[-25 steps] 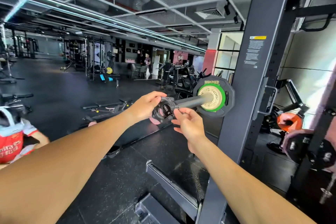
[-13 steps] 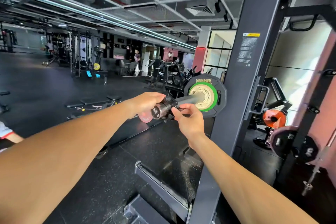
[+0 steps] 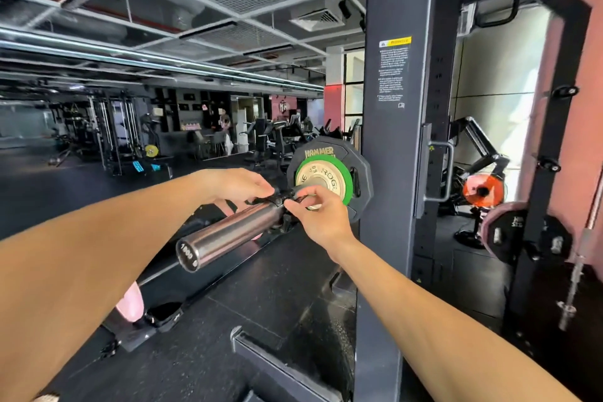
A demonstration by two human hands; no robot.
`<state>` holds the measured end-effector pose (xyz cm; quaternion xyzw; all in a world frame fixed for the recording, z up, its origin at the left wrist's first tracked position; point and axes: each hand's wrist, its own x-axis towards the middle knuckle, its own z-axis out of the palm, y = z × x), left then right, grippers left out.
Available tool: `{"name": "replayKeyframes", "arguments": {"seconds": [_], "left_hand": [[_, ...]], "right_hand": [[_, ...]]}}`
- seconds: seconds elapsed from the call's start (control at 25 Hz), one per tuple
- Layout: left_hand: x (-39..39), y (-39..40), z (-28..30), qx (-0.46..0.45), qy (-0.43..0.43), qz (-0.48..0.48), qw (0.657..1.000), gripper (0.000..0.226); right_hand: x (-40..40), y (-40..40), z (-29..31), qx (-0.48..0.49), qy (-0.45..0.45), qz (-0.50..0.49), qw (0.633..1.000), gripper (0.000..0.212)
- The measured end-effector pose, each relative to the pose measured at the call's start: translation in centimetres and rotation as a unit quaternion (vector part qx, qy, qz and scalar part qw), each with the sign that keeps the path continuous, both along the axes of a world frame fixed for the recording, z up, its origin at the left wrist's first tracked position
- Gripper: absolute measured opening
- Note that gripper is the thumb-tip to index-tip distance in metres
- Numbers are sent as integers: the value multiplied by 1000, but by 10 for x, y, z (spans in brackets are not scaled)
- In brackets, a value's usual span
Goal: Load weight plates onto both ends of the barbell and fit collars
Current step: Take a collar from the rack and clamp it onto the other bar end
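The steel barbell sleeve points toward me from the rack. On it sit a large black plate and, in front, a smaller green-rimmed plate. A black collar is around the sleeve, a short way in front of the green plate. My left hand grips the collar from above and the left. My right hand pinches it from the right and below. Both hands hide most of the collar.
The dark rack upright stands just right of the plates. Stored plates, one orange and dark ones, hang at the right. A bench frame lies low in front. Gym machines fill the far left background.
The collar has slid from the sleeve's tip along the bar toward the green plate, with both hands moving with it. The bare sleeve end now shows.
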<state>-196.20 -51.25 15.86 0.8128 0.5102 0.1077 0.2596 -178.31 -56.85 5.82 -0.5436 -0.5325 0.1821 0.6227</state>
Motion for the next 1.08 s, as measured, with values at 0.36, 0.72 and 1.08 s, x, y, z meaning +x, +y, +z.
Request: {"name": "replayKeyframes", "arguments": {"seconds": [0.36,0.72,1.08], "left_hand": [[69,73,-1,4,-20,-74,997,39],[88,126,-16,-59,-80,-170,980,28],[84,137,-31,-195,-164,-197,947,20]], "right_hand": [[58,45,0,-29,10,-87,996,18],[66,66,17,-35,8,-193,980,17],[58,63,20,-108,207,-219,947,20]]}}
